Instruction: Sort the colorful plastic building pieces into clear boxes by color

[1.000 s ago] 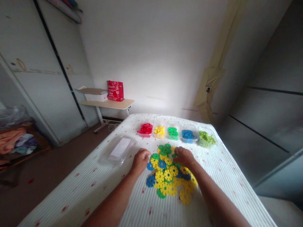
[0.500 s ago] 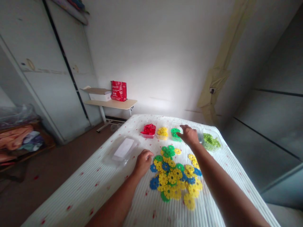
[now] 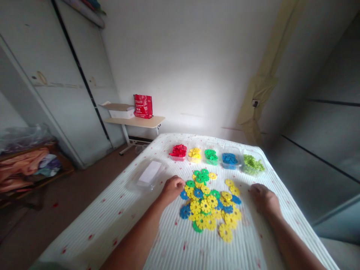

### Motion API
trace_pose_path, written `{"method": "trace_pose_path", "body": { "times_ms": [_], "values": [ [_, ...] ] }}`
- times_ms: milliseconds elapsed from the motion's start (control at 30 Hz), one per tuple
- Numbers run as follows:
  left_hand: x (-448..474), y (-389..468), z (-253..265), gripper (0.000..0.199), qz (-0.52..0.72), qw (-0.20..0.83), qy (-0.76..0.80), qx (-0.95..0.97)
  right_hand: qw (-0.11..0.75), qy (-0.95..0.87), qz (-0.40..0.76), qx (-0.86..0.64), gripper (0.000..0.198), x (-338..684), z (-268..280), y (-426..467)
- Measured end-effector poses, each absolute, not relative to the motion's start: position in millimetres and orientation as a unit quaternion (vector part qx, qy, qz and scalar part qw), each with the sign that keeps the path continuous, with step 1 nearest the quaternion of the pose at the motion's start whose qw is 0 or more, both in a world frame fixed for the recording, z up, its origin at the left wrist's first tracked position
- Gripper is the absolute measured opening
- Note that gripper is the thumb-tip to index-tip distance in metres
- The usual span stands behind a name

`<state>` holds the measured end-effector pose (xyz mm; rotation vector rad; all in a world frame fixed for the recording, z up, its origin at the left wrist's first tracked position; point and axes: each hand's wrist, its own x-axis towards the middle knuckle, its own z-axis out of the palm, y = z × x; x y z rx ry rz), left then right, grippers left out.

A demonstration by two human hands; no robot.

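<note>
A loose pile of yellow, green and blue flower-shaped plastic discs (image 3: 205, 205) lies on the striped cloth. At its left edge is my left hand (image 3: 173, 187), fingers curled together; whatever they may hold is hidden. To the right of the pile, apart from it, my right hand (image 3: 264, 198) hangs low over the cloth. Its fingers bend downward and are blurred. Beyond the pile stands a row of clear containers: red pieces (image 3: 179, 150), yellow discs (image 3: 195, 153), green discs (image 3: 210, 155), blue discs (image 3: 230, 158) and light green pieces (image 3: 252, 164).
A clear plastic lid (image 3: 135, 184) with a white label lies left of my left hand. The cloth-covered table (image 3: 135, 225) has its far edge near the wall. Behind it, a side table (image 3: 152, 122) carries a red bag (image 3: 143, 106) and a white box (image 3: 120, 112).
My right hand has moved from above the containers back to the right of the pile, uncovering the blue discs. My left hand stays beside the pile. The view has shifted slightly.
</note>
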<state>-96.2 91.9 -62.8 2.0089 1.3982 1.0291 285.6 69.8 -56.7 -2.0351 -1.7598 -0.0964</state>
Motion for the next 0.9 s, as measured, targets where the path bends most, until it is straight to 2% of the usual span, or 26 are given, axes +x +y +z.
{"method": "trace_pose_path", "body": {
  "times_ms": [100,200,300,400,633,700,800,900],
  "values": [
    [-105.9,86.7,-56.1,0.013,0.302,0.278,0.5,0.763,0.24,-0.606,-0.011,-0.758,0.03,291.4,-60.7,71.5],
    [-110.6,80.5,-51.9,0.028,0.251,0.272,0.5,0.783,0.227,-0.613,-0.01,-0.757,0.029,290.4,-62.1,75.8],
    [-106.1,74.8,-49.7,0.037,0.229,0.214,0.502,0.806,0.221,-0.621,-0.015,-0.752,0.029,288.3,-63.4,77.5],
    [-97.3,70.2,-47.0,0.033,0.217,0.163,0.521,0.809,0.214,-0.624,-0.026,-0.751,0.029,286.7,-64.0,76.8],
    [-91.9,71.7,-49.9,0.023,0.228,0.139,0.529,0.805,0.203,-0.628,-0.032,-0.75,0.028,284.9,-62.7,75.3],
    [-99.5,76.1,-52.6,0.02,0.24,0.176,0.519,0.802,0.21,-0.628,-0.031,-0.749,0.028,284.7,-62.2,75.1],
    [-114.6,83.0,-52.5,0.015,0.27,0.3,0.499,0.767,0.212,-0.628,-0.03,-0.748,0.027,284.0,-61.4,74.9],
    [-118.9,85.1,-46.4,0.021,0.329,0.357,0.492,0.723,0.203,-0.627,-0.027,-0.752,0.028,283.3,-60.9,75.0]
  ]
}}
